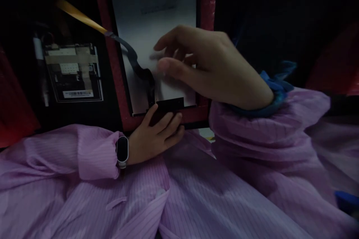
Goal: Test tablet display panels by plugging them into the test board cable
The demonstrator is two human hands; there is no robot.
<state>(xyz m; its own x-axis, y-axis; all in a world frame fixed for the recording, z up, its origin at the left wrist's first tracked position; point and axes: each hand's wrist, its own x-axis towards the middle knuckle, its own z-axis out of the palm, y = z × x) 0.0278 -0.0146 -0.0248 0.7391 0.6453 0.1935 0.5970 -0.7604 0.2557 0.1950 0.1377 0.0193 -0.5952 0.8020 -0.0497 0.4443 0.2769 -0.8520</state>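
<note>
A flat display panel (157, 26) with a whitish back lies inside a red foam frame (206, 3). From its lower edge a dark ribbon cable (141, 71) runs up and left, joining an orange flex strip (81, 18). My left hand (157, 134) rests at the frame's near edge with fingers spread, its thumb tip at the foot of the ribbon cable. Over the panel's right half is my right hand (204, 63), fingers bent, with a gap between thumb and forefinger and nothing seen in it. Its rear fingers are partly hidden.
To the left sits a circuit board assembly (74, 69) with tape and a barcode label, beside a pale tube-like piece (40, 67). Red material (14, 108) stands at the far left. A blue wrist strap (266, 99) circles my right wrist. The scene is dim.
</note>
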